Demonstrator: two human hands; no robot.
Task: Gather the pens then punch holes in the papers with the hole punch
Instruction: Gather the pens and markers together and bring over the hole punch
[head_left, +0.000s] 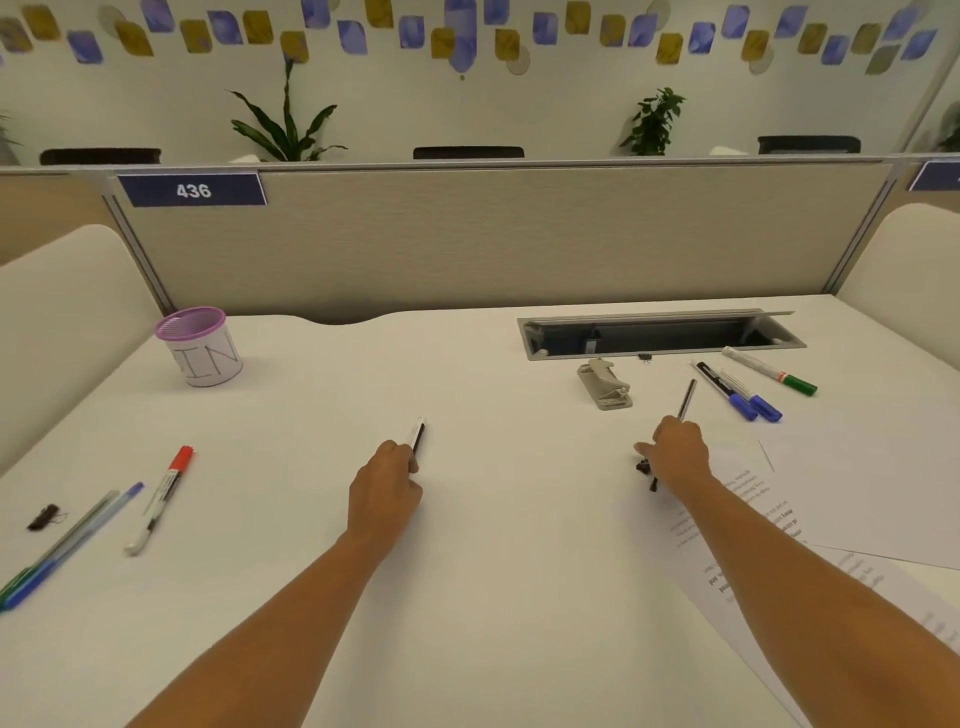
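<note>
Pen-gathering is barely begun: one pen in each hand, no punching yet.
The tabletop (493, 374) carries the papers (857, 493) spread loose at the right, unpunched as far as can be seen. The purple cup (200, 345) stands far left with no pen showing above its rim, and the hole punch (605, 384) sits untouched near the cable slot. The left hand (387, 483) grips a black-and-white marker (418, 434); the right hand (678, 452) pinches a thin dark pen (687, 399), its forearm over the papers. Left to collect: two blue markers (737, 392) and a green marker (771, 370) at the right, plus a red marker (161, 499) and some slim pens (62, 540) at the left. By my judgement, nearly all the task remains.
</note>
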